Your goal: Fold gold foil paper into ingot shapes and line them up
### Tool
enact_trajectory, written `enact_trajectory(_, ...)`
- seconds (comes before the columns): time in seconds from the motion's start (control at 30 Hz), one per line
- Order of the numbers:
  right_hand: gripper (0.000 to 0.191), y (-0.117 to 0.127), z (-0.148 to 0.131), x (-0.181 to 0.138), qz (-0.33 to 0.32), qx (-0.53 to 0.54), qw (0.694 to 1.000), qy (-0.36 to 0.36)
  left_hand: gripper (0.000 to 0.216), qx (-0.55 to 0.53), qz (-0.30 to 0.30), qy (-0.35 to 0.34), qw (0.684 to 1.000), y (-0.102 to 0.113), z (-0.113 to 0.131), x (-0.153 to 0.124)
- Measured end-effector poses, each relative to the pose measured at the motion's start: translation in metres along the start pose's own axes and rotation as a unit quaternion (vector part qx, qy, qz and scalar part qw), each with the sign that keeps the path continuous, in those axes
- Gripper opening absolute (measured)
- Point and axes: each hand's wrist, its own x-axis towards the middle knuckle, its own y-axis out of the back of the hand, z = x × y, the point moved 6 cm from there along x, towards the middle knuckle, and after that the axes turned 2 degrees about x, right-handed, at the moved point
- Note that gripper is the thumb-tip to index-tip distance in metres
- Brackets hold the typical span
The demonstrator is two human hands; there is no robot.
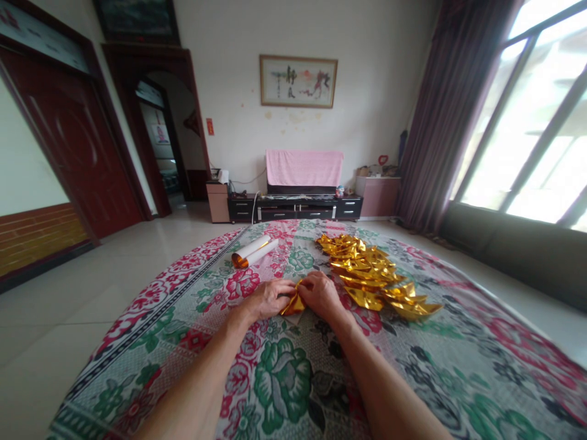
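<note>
Between my two hands is a piece of gold foil paper [295, 304], partly folded, with a pale corner showing at its lower edge. My left hand [270, 298] grips its left side with bent fingers. On the other side my right hand [320, 294] pinches the upper right part, and its fingers hide some of the folds. Just right of my right hand lie several folded gold paper ingots [364, 298], boat-shaped and crowded in rows. A loose roll of gold foil paper [254, 250], white on its outer face, rests beyond my left hand.
A flowered cloth [284, 379] covers the round table under my hands. Past its far edge stand a low black TV cabinet [277, 212] and a pink cloth [304, 166] draped over a screen. A curtain [426, 122] and window are on the right, a red door [68, 134] on the left.
</note>
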Motion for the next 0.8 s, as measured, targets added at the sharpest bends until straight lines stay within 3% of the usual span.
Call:
enact_trajectory(0.37, 0.013, -0.003, 0.002, 0.0, 0.008, -0.019, 0.999, -0.028, 0.031, 0.013, 0.008, -0.006, 1.0, -0.004, -0.006, -0.003)
enact_trajectory(0.53, 0.013, -0.003, 0.003, 0.0, 0.012, -0.013, 0.999, -0.03, 0.031, 0.07, -0.005, -0.027, 0.997, -0.005, 0.001, -0.007)
enact_trajectory(0.8, 0.015, -0.003, 0.003, 0.0, 0.015, -0.015, 0.999, -0.034, 0.036, 0.167, -0.032, 0.044, 0.984, -0.008, -0.002, -0.017)
